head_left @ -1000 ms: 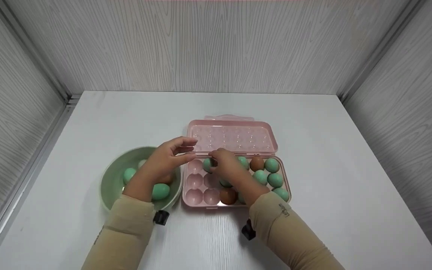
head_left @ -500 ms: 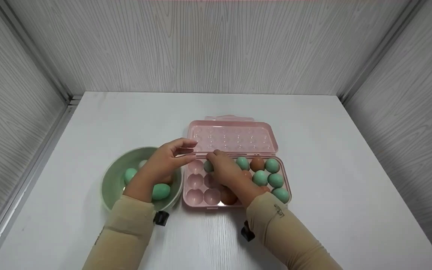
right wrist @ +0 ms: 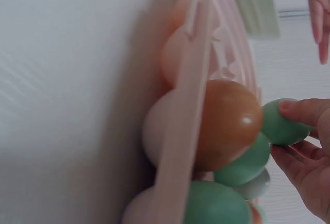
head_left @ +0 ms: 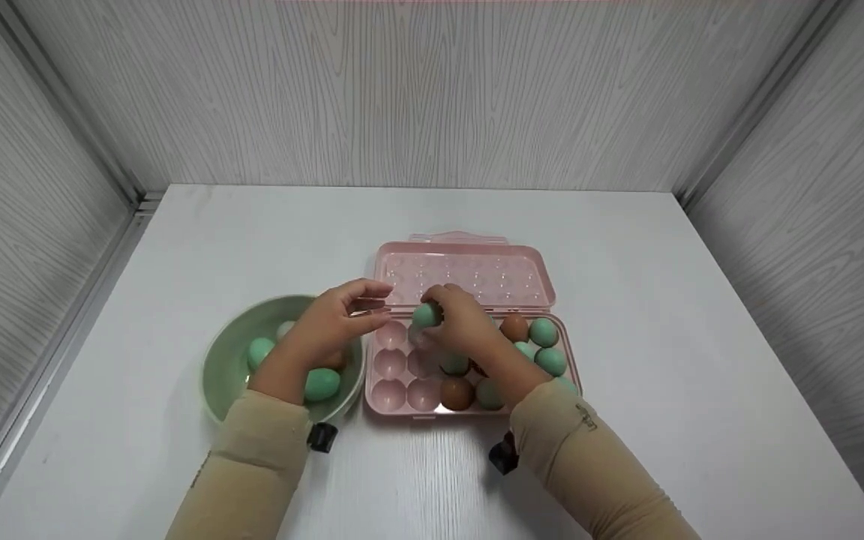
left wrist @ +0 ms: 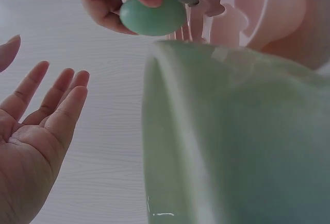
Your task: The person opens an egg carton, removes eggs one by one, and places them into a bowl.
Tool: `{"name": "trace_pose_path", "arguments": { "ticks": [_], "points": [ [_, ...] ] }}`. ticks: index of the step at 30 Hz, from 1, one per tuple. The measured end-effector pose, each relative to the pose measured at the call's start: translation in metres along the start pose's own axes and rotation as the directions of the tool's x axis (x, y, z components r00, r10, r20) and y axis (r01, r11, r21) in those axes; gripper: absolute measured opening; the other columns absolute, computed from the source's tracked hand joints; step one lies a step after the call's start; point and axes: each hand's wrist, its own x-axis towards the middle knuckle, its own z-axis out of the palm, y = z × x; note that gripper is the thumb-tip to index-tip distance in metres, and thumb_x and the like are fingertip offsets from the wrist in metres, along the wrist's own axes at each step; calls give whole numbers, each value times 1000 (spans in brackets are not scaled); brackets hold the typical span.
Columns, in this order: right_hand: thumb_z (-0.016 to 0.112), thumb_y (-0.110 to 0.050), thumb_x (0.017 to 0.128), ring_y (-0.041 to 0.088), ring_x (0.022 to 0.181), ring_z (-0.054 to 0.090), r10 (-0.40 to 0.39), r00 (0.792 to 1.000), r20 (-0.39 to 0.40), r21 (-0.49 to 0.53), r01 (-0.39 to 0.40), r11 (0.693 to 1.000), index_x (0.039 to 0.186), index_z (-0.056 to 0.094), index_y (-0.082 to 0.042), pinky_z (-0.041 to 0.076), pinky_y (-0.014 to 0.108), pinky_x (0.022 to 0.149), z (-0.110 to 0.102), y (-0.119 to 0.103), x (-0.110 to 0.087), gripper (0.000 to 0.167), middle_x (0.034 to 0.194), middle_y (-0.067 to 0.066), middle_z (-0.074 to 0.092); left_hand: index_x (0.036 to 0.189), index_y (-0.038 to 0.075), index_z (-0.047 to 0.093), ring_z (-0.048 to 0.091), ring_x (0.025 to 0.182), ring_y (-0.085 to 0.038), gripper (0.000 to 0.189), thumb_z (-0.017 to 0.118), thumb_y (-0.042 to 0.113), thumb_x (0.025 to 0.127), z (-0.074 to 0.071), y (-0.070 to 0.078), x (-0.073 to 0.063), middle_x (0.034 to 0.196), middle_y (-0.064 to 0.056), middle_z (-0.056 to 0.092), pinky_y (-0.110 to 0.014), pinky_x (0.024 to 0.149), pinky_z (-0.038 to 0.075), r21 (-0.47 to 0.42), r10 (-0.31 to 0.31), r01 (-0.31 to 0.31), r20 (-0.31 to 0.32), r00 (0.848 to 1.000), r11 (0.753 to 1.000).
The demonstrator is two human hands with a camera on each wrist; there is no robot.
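- Right hand (head_left: 464,322): thumb and fingers pinch a green egg (head_left: 425,316). The fingers cover part of the shell. The right edge of the right wrist view cuts this hand off.
- Held egg position: over the left part of the back row of the pink egg tray (head_left: 394,412). Its clearance from the cup beneath cannot be told.
- Left hand (head_left: 334,311): extended over the right rim of the green bowl (head_left: 218,375), fingers apart from the thumb and gripping nothing. The left edge of the left wrist view crops its thumb and palm.
- Bowl contents: a green bowl egg (head_left: 322,384) lies at the front; a brown bowl egg (head_left: 336,361) and a pale egg (head_left: 284,328) are partly hidden by the left hand and forearm.
- Tray contents: green and brown eggs. The right hand and forearm obscure several, so a full count is not possible.
- Lid (head_left: 469,271): open, behind the tray.
- Left wrist view: the bowl wall, close and blurred, blocks much of the tray.
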Motion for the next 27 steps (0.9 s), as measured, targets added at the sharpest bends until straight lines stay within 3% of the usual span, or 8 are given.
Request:
{"name": "trace_pose_path", "arguments": {
  "ticks": [12, 19, 27],
  "points": [
    [71, -13, 78, 16, 104, 55, -55, 998, -28, 219, 60, 974, 116, 57, -14, 47, 35, 88, -29, -16, -8, 40, 110, -2, 56, 126, 16, 51, 49, 117, -19, 50, 71, 19, 80, 12, 1, 9, 127, -1, 52, -35, 96, 42, 61, 7, -7, -7, 1000, 998],
    [73, -16, 78, 14, 103, 56, -98, 995, -11, 233, 97, 968, 114, 55, -18, 49, 30, 85, -39, -28, -13, 40, 109, -5, 57, 130, 9, 46, 49, 118, -24, 56, 69, 9, 80, 24, 3, 13, 128, -11, 49, -37, 98, 40, -6, 73, -73, -17, 997, 997],
    [74, -24, 78, 14, 100, 57, -88, 996, -1, 240, 85, 967, 104, 52, -20, 50, 27, 80, -42, -41, -15, 35, 105, -5, 58, 125, 14, 51, 52, 113, -21, 51, 72, 12, 79, 24, 6, 14, 121, -4, 54, -34, 93, 44, 64, 125, -123, -21, 992, 990]
  ]
}}
